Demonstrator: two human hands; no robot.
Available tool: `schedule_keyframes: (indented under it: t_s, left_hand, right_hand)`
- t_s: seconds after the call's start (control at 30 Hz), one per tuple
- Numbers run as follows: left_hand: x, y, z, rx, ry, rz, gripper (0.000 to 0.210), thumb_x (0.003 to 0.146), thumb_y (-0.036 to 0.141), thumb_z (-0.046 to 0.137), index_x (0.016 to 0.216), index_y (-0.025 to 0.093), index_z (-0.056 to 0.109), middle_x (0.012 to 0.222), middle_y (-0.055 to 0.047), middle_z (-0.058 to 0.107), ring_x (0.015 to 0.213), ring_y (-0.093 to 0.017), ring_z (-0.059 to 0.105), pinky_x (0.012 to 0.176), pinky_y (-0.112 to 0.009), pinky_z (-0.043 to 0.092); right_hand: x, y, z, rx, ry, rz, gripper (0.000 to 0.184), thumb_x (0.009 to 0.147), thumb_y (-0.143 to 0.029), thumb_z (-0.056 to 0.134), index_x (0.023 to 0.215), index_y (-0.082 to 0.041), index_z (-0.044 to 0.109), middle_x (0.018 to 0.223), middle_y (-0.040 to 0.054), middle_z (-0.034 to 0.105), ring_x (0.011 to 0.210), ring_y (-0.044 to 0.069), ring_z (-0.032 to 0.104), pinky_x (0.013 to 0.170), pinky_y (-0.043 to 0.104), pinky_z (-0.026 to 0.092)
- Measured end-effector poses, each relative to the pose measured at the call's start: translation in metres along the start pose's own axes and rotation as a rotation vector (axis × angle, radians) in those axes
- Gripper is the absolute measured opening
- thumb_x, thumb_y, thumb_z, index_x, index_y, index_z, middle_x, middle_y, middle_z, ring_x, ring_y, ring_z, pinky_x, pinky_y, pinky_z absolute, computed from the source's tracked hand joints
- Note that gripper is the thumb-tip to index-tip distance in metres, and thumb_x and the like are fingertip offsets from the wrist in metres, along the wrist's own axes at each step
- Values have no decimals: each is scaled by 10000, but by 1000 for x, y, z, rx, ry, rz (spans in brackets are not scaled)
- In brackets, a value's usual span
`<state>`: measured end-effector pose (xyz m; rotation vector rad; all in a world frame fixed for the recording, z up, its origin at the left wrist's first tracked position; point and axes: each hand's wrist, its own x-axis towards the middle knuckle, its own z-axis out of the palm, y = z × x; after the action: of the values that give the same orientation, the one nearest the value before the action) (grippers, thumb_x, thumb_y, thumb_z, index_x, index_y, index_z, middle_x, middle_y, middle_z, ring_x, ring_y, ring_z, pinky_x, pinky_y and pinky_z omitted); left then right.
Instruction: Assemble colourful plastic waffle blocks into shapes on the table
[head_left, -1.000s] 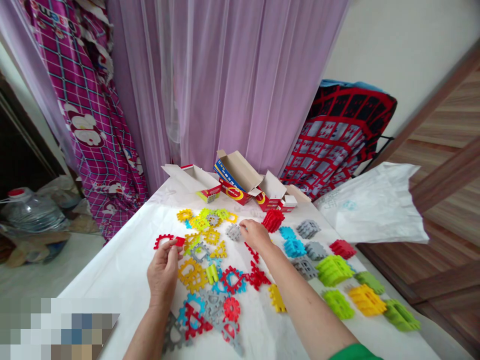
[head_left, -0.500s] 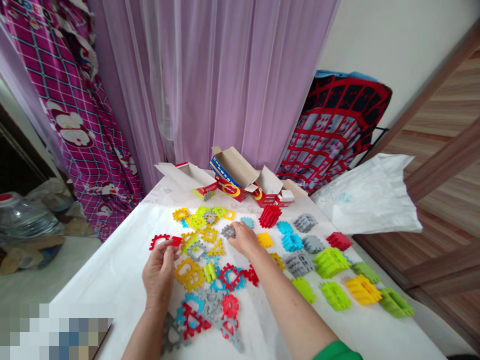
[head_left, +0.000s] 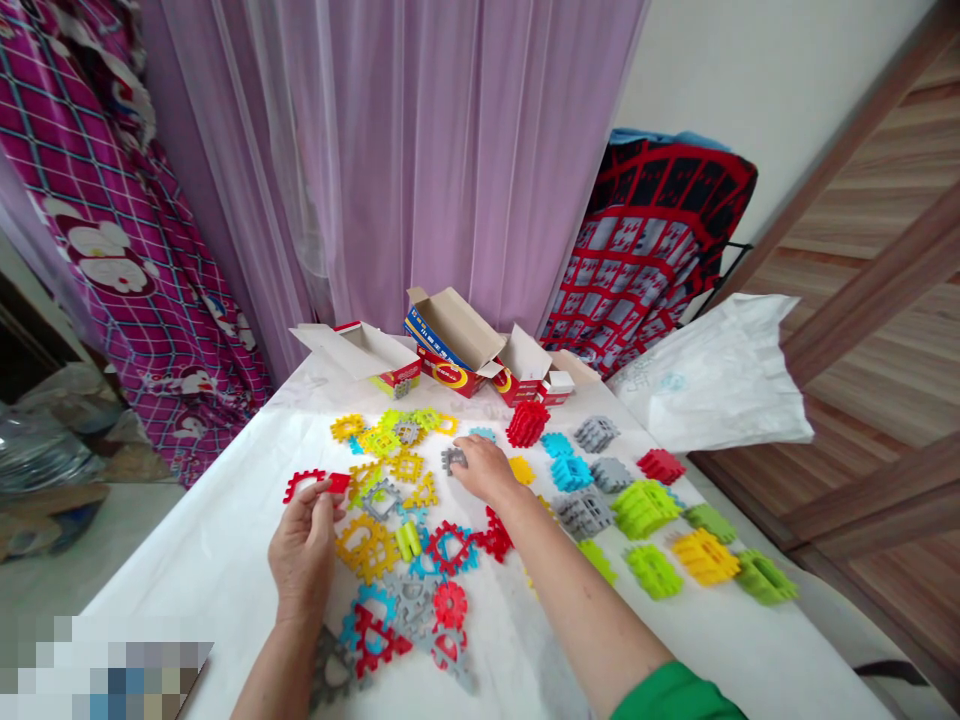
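Observation:
My left hand (head_left: 301, 540) is pinched at the left of the table, its fingers on a red toothed building piece (head_left: 340, 483). Just beyond those fingers shows a red toothed frame (head_left: 303, 481). Reaching across to the middle, my right hand (head_left: 480, 468) has its fingers closed on a small grey toothed building piece (head_left: 451, 459), which they partly cover. Between the hands lie loose yellow pieces (head_left: 407, 465), a yellow triangle (head_left: 421, 492) and a red gear-shaped ring (head_left: 452, 546). Two lime-green pieces (head_left: 409, 541) lie nearer to me.
Stacks of like pieces stand on the right, among them a green stack (head_left: 646, 508), a yellow stack (head_left: 706, 556) and a red stack (head_left: 527, 424). Open cardboard boxes (head_left: 454, 330) line the back of the white-covered table (head_left: 202, 545). A white bag (head_left: 712, 385) lies at the back right.
The whole view has shifted slightly, so the table sits further left. My right hand's fingers now cover a little more of the grey piece. My left hand still holds the red piece.

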<state>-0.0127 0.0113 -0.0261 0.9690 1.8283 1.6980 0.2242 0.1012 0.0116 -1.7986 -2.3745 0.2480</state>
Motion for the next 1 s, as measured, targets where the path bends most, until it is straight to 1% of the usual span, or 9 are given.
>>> schedule_keyframes:
  t_s: [0.1,0.23,0.37,0.53,0.7,0.77,0.83,0.9,1.0]
  left_hand:
    - [0,1,0,-3,1,-6,338,746,426,540,970,200,653,736,-1,694,622,-162,662,556,-260,503]
    - [0,4,0,-3,14,-12,327,736,414,551,958,199,660,721,6,689,618,-158,657,579,-266,519]
    - [1,3,1,11,25,-15,334,729,399,560,972,195,667,725,4,687,638,-164,663,565,-262,514]
    - [3,-2,1,23,23,-28,342,730,407,570,976,193,674,733,-3,686,649,-164,666,531,-240,486]
    - [3,-3,0,17,20,-32,366,734,424,575,1007,201,673,730,-1,686,646,-158,662,533,-233,483]
    - [3,-1,0,16,16,-41,367,735,421,574,1014,203,673,739,-1,689,652,-159,665,530,-230,481]
    - [3,-1,0,31,16,-53,361,737,411,570,1015,206,675,727,2,687,666,-162,669,535,-229,482]
    - [3,-1,0,42,18,-61,358,739,403,566,1018,207,675,722,3,687,680,-166,673,545,-232,487]
    - [4,-3,1,52,14,-49,356,746,408,562,1018,207,675,741,2,691,693,-170,675,550,-240,492]
  right_hand:
    - [-1,-4,1,-5,-41,-69,359,814,-336,638,1161,-241,647,1207,72,635,1141,243,528,953,333,404]
    - [-3,-6,3,-26,-59,-66,322,826,-302,611,1141,-252,660,1189,70,636,1114,236,541,927,331,422]
    - [-9,-4,2,-55,-72,-58,353,830,-336,609,1163,-224,645,1202,86,628,1109,251,549,918,335,437]
    - [-13,1,-8,-90,-147,-117,340,807,-311,647,1125,-192,660,1152,100,654,1078,247,586,922,317,439]
    - [-12,-2,-20,-111,-187,-161,354,785,-306,667,1111,-169,664,1119,129,660,1034,269,616,868,332,466]
    - [-13,0,-27,-111,-187,-183,373,772,-324,679,1112,-172,657,1115,123,660,1042,271,612,865,335,468]
    - [-18,9,-40,-101,-140,-215,413,767,-326,683,1149,-179,632,1142,113,650,1074,264,596,889,336,459]
    - [-30,26,-59,-76,-56,-250,478,762,-310,687,1211,-179,592,1186,109,634,1103,255,579,920,341,446]
    - [-58,65,-93,-46,6,-248,584,738,-269,695,1293,-179,535,1255,109,611,1144,256,557,967,363,424]
